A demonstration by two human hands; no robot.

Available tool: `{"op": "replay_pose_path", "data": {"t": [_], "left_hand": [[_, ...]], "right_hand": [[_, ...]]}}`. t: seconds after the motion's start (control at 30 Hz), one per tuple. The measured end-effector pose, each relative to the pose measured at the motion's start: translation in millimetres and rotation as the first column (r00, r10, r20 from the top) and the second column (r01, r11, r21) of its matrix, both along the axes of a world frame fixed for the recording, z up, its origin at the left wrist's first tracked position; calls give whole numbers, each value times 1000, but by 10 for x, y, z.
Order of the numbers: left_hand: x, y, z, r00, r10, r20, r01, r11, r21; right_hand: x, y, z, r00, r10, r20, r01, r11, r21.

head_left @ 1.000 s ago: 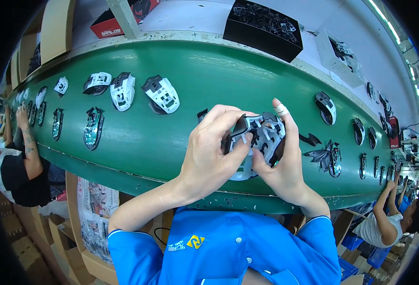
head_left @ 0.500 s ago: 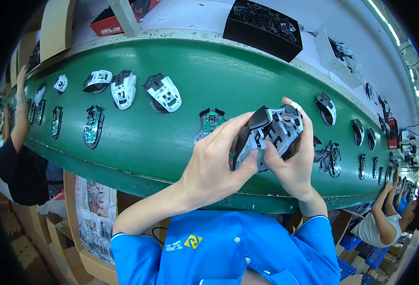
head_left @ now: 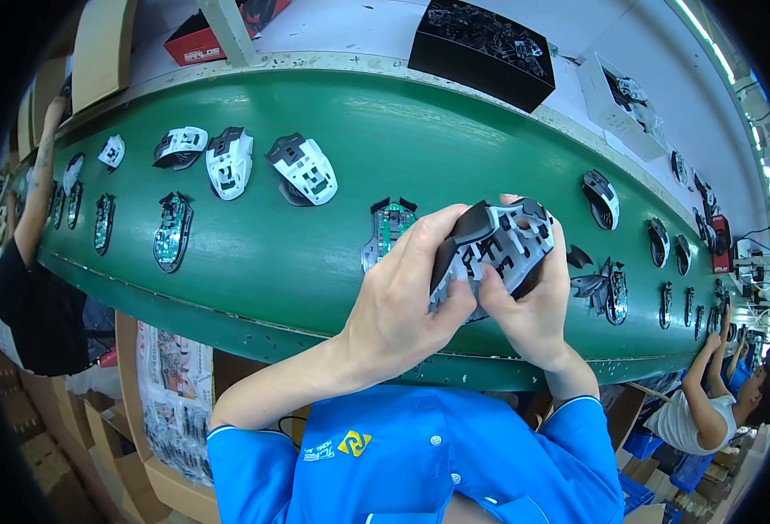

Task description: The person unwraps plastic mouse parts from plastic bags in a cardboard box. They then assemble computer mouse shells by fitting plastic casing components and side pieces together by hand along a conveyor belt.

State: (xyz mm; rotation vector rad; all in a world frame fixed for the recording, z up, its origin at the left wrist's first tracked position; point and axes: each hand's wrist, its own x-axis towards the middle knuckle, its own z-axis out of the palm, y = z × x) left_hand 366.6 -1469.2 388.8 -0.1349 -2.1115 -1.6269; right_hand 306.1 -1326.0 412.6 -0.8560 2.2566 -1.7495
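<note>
Item: grey mouse shell (head_left: 496, 253), black at its rim, held in the air above the green belt (head_left: 333, 253), just right of centre and close in front of the chest.

Grip: both hands closed on the shell. Left hand (head_left: 398, 306) wraps its left end, fingers over the top edge, thumb pressed on the ribbed inner face. Right hand (head_left: 533, 310) cups its right and lower side, thumb on the same face beside the left thumb. The hands touch each other below the shell.

Axis: the shell's long axis runs from lower left to upper right, hollow side toward the camera. Neither hand is clearly nearer; the shell lies between them.

Directly beyond the shell, on the belt: a green circuit board in a black base (head_left: 388, 229), partly hidden by the left fingers, nearer the left hand.

Elsewhere on the belt: three white shells (head_left: 228, 162) upper left, more boards (head_left: 173, 232) left, dark parts (head_left: 608, 288) right.

Containers: black tray (head_left: 481, 52) on the counter (head_left: 333, 26) behind the belt, holding dark parts; white box (head_left: 621, 92) to its right, contents unclear.

Other people's arms at both far ends.
</note>
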Motion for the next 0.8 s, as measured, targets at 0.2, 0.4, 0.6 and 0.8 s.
{"op": "replay_pose_path", "data": {"t": [0.2, 0.4, 0.6, 0.8], "left_hand": [[-15, -45, -8, 999, -6, -40, 5, 1000, -27], [-30, -221, 104, 999, -38, -3, 37, 986, -165], [171, -830, 270, 931, 12, 365, -113, 960, 256], [426, -953, 164, 906, 162, 391, -244, 955, 169]], "right_hand": [[14, -12, -114, 998, -7, -67, 5, 999, -38], [-132, -28, 113, 988, 67, 137, -75, 996, 52], [-1441, 695, -73, 991, 3, 136, -48, 943, 329], [-1685, 412, -856, 429, 137, -893, 668, 618, 416]]}}
